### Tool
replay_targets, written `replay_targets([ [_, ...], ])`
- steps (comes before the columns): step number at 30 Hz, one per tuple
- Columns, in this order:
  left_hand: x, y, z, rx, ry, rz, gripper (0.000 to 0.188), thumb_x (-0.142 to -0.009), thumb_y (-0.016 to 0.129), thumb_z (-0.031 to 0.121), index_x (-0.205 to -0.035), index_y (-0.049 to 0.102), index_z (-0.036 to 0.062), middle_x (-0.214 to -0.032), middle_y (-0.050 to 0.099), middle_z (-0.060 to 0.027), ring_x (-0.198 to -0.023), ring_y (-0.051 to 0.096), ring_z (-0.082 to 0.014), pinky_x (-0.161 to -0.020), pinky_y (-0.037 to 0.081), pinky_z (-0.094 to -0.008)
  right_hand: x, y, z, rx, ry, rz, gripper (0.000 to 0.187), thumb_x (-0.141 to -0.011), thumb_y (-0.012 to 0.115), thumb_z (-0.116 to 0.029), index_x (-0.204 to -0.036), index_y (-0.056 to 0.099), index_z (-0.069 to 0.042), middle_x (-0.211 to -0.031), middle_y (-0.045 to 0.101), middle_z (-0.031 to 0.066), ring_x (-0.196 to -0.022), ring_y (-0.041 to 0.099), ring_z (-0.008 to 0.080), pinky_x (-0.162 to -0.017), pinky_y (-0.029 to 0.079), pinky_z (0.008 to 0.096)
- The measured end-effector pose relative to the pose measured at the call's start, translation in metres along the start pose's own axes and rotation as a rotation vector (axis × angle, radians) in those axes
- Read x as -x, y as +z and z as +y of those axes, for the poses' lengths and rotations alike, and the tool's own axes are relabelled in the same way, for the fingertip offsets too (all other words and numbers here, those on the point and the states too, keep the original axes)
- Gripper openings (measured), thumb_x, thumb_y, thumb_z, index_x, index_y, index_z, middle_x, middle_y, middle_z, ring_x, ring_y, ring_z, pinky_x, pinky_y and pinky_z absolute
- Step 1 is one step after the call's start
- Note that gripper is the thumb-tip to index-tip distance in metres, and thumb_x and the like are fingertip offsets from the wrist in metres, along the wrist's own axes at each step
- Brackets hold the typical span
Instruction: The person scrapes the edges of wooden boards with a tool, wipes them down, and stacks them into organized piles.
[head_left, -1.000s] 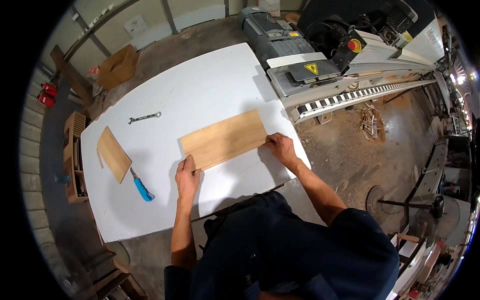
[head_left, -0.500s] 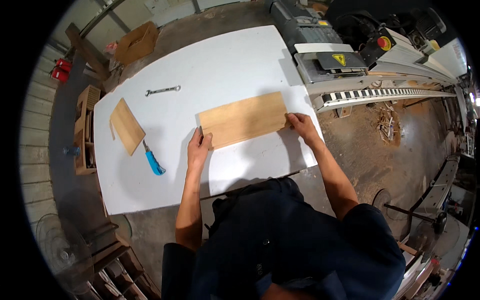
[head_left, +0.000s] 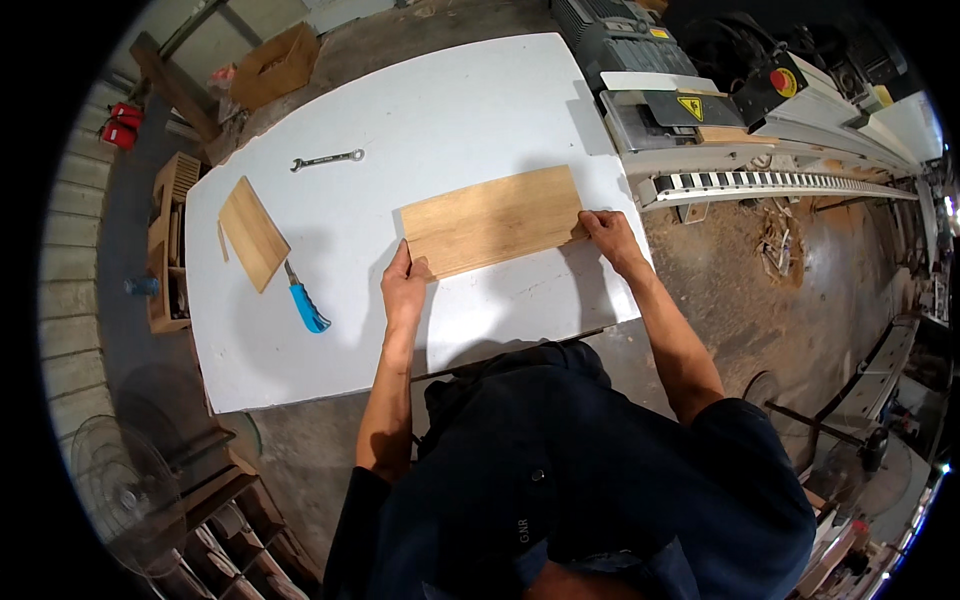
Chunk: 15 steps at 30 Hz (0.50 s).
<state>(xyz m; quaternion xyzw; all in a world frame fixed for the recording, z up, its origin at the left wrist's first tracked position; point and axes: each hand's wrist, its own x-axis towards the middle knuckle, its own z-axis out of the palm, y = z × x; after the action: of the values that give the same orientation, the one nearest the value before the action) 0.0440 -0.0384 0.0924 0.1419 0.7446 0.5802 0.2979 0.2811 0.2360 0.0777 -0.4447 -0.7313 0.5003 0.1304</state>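
Observation:
A flat rectangular wooden board [head_left: 492,220], light brown with visible grain, is held between my two hands above or on the white tabletop. My left hand [head_left: 404,288] grips its near left corner, fingers along the left end. At the right end, my right hand [head_left: 612,240] pinches the edge; some fingers are hidden. To the left lies a smaller wooden piece [head_left: 254,236] with a thin wood strip [head_left: 223,242] beside it. A blue-handled utility knife [head_left: 308,308] rests by that piece, its blade end near the wood. Farther back is a metal combination wrench [head_left: 327,160].
The white table [head_left: 450,110] has a machine [head_left: 690,110] with a red stop button close to its right side. A cardboard box [head_left: 275,68] sits on the floor beyond. Standing fans [head_left: 125,495] and wooden racks are around me, with wood scraps [head_left: 780,245] at right.
My left fingers have closed in against the board's left end. The whole view has shifted, with the table sitting a little higher in the picture. My right hand keeps its grip.

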Motion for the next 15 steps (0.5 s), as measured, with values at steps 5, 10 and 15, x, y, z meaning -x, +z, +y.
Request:
replay_targets([
  [5,0.003,-0.002,-0.013,0.117,0.036,-0.029,0.053,-0.095,0.055,0.003,-0.146,0.040,-0.0027,-0.136,0.058,-0.0125,-0.118,0.056,-0.0162,-0.101,0.041,-0.0269,-0.003,0.001,0.005,-0.005,0.040,-0.029,0.040,-0.095,0.061,-0.031,-0.082,0.069,0.007,-0.065,0.056,0.0000,-0.064,0.046,0.0090,-0.059,0.040,0.0287],
  [10,0.012,0.001,-0.008,-0.098,0.139,-0.017,0.068,-0.090,0.066,0.007,-0.149,0.034,-0.0020,-0.141,0.053,-0.0185,-0.121,0.056,-0.0210,-0.101,0.044,-0.0304,0.007,0.003,0.001,-0.156,0.006,-0.006,0.037,-0.095,0.062,-0.029,-0.086,0.071,0.005,-0.071,0.065,0.0018,-0.066,0.053,0.0088,-0.062,0.046,0.0293],
  [15,0.014,-0.008,-0.012,-0.400,0.361,-0.100,0.078,-0.082,0.076,0.013,-0.147,0.035,-0.0022,-0.141,0.049,-0.0238,-0.124,0.054,-0.0316,-0.098,0.048,-0.0373,-0.009,-0.001,0.010,-0.322,-0.010,-0.063,0.030,-0.093,0.067,-0.029,-0.094,0.071,0.001,-0.075,0.065,0.0016,-0.070,0.058,0.0111,-0.064,0.049,0.0286],
])
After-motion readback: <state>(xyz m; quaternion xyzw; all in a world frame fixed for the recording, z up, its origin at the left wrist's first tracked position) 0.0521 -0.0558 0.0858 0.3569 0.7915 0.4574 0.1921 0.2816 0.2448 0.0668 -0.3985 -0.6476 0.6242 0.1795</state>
